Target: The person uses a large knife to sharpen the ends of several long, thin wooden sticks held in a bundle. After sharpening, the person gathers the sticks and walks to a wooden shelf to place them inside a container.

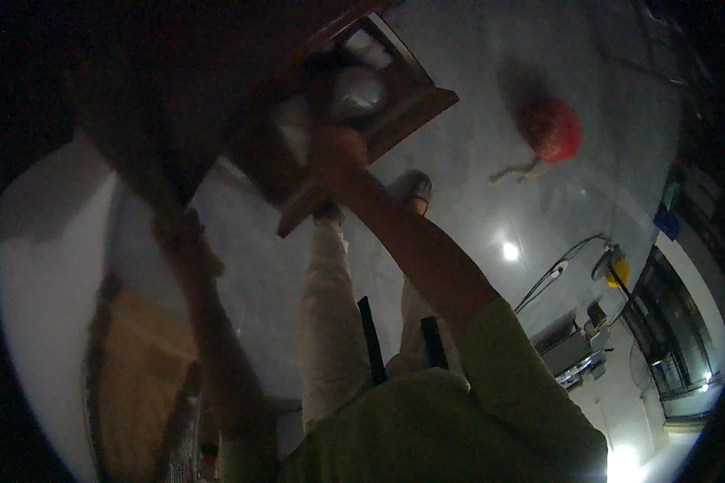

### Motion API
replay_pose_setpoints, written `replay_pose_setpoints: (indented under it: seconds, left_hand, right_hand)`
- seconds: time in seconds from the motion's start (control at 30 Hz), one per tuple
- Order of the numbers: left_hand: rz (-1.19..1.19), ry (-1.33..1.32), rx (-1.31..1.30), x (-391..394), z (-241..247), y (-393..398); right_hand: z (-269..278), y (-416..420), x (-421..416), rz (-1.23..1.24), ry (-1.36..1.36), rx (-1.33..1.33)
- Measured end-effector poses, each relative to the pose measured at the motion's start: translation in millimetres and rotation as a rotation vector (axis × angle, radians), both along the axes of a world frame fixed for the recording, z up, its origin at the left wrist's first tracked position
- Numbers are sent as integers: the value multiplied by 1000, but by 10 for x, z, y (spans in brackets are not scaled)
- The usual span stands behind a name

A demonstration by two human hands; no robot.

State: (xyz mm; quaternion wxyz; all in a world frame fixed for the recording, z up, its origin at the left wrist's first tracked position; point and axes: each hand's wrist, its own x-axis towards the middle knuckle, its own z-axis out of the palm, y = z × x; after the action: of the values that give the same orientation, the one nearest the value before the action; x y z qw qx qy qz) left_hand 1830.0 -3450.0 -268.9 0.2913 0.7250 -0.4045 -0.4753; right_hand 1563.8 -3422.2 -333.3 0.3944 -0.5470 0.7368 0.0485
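Note:
In dim light an open wooden drawer (411, 118) juts out from a dark piece of furniture (217, 54). My right hand (338, 151) is at the drawer, with the forearm crossing over its front board; the fingers are lost in shadow. Inside the drawer lie a pale, shiny rounded thing (357, 90), a white thing (368, 48) and another pale piece (293, 118). On the left, my left hand (184, 232) is curled at the lower end of a long dark thing (136, 163), too blurred to name.
A red bundle (550, 130) with a tied end rests on the grey floor (459, 199). Black cables (544, 278) run near a yellow object (618, 271) at the right. A brown panel (139, 362) stands at lower left. My feet are just below the drawer.

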Motion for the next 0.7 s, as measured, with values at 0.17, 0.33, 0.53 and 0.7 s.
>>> replay_pose_setpoints:
  seconds: [0.17, 0.33, 0.53, 0.7]
  left_hand:
    - [-173, -454, -165, -109, 168, -24]
    - [-396, -618, -528, -858, 582, 332]
    - [-518, -214, 62, -1101, -901, 416]
    - [-956, -702, -214, -1555, -1030, 160]
  right_hand:
    - [43, 4, 1, -36, 0, -35]
    - [-31, 89, -57, 8, 18, -36]
    - [-89, 54, -63, 2, 50, -139]
    - [-87, 141, -214, -33, 56, -313]
